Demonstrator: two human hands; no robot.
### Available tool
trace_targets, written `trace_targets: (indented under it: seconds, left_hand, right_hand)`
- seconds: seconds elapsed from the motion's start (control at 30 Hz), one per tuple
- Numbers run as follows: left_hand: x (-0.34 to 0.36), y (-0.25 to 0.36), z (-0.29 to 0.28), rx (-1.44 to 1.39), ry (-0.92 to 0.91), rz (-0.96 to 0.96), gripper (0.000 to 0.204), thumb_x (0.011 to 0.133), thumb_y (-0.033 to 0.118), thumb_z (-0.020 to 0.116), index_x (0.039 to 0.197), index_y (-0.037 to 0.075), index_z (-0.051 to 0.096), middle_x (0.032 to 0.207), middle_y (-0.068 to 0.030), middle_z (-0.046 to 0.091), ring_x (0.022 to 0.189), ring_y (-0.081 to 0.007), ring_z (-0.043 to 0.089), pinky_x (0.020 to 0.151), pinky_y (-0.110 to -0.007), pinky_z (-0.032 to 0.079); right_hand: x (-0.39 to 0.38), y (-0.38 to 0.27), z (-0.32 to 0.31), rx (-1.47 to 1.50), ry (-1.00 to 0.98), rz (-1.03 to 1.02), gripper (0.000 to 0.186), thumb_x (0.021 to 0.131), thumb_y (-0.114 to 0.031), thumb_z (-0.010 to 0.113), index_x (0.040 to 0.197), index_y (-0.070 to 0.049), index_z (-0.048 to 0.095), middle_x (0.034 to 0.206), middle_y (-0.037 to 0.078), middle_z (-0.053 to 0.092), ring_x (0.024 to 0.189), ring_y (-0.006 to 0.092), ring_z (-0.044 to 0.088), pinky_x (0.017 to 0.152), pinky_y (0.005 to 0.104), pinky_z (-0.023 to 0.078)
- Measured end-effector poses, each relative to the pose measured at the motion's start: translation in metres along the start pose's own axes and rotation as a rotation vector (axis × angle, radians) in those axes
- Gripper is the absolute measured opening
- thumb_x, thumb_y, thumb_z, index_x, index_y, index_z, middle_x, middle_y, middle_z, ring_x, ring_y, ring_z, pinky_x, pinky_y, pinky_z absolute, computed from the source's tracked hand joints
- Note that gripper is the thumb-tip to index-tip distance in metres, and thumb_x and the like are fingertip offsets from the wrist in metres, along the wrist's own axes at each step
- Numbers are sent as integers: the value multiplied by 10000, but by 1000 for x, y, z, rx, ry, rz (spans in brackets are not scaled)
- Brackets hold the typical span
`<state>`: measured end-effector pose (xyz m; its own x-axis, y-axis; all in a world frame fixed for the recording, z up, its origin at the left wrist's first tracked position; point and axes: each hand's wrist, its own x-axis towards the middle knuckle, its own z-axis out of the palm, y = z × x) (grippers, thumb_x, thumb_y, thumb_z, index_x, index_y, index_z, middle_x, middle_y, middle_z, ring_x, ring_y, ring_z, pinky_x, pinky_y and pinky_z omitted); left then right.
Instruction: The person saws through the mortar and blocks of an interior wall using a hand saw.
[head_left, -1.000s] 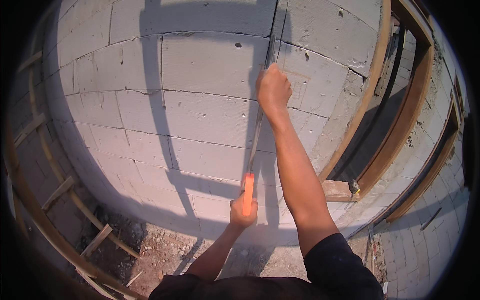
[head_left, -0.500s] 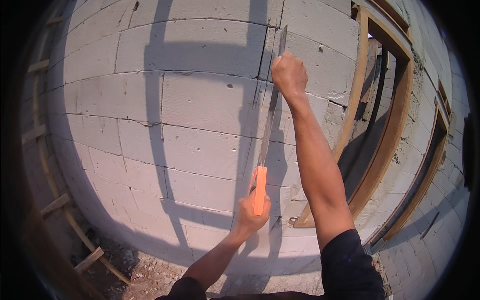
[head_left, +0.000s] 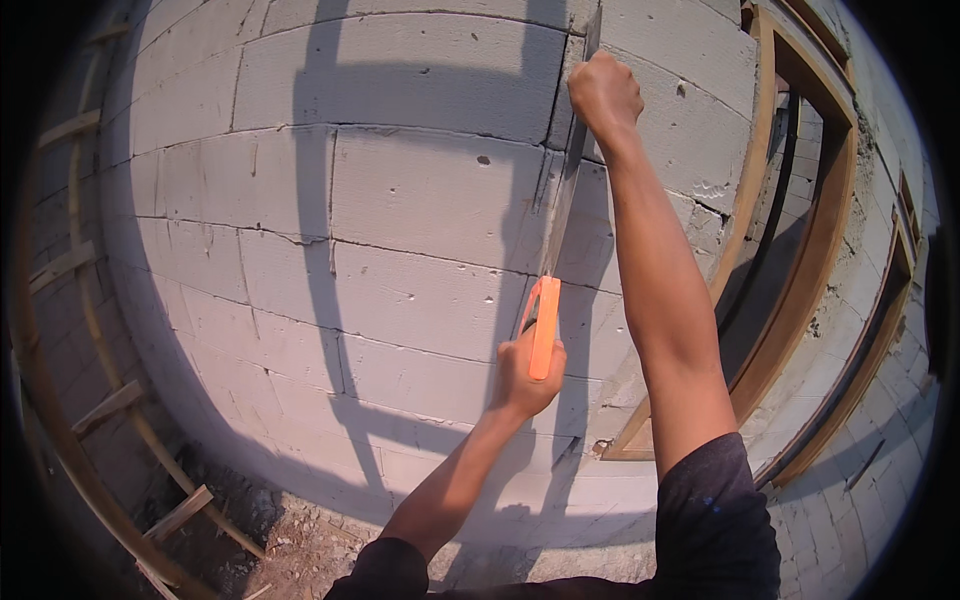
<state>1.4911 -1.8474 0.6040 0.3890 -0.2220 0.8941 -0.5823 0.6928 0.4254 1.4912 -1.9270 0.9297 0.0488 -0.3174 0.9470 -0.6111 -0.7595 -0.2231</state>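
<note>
A hand saw with an orange handle point(head_left: 544, 328) stands nearly upright against a wall of pale lightweight blocks point(head_left: 420, 200). Its long metal blade point(head_left: 564, 210) runs along the wall, leaning slightly right toward the top. My left hand point(head_left: 522, 378) is wrapped round the handle at the lower end. Higher up, my right hand point(head_left: 606, 95) is closed in a fist on the upper blade, whose tip shows above the knuckles. A dark vertical gap point(head_left: 556, 100) between blocks lies just left of the upper blade.
To the right, a wooden window frame point(head_left: 790, 290) is set in the wall, with another frame point(head_left: 860, 380) beyond it. A wooden ladder-like structure point(head_left: 110, 405) rises at the left. Rubble point(head_left: 310, 545) lies at the wall's foot. Shadows cross the blocks.
Both hands and the saw have moved up along the wall. The view has shifted a little, so the wall and window frame sit differently in it.
</note>
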Motion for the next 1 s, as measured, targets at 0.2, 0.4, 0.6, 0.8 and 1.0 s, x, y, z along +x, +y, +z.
trace_targets:
  seconds: [0.2,0.4,0.6,0.8,1.0]
  left_hand:
    - [-96,-20,-11,12,-54,-130,91,853,52,585,795,-6,544,551,-118,513,446,-243,545,457,-357,431]
    - [-226,-23,-50,285,-251,-226,101,812,43,603,889,-21,594,978,-240,607,735,-344,664,574,-368,535]
    - [-246,-11,-51,299,-253,-307,78,800,56,607,848,-4,590,877,-175,646,674,-336,661,563,-382,550]
    - [-180,2,-31,21,-137,-396,111,844,73,612,788,5,545,552,-114,520,461,-270,558,452,-365,427]
    - [-268,-10,-43,191,-186,-374,51,846,43,589,853,-6,582,677,-154,593,540,-294,615,530,-363,498]
  right_hand:
    - [-88,40,27,-97,-80,-31,248,890,-193,556,973,18,657,938,252,699,940,429,681,818,531,535]
    - [-221,49,32,7,-245,104,243,919,-221,505,925,12,573,807,276,671,808,480,666,741,587,516]
    - [-244,59,17,33,-260,49,200,912,-188,527,877,5,565,737,248,664,728,457,671,662,554,527]
    - [-175,50,12,-29,-107,-20,196,905,-181,550,842,3,575,790,249,675,781,443,681,686,540,532]
    - [-256,58,24,7,-307,119,207,913,-179,525,858,13,581,806,261,673,789,446,679,697,545,529]
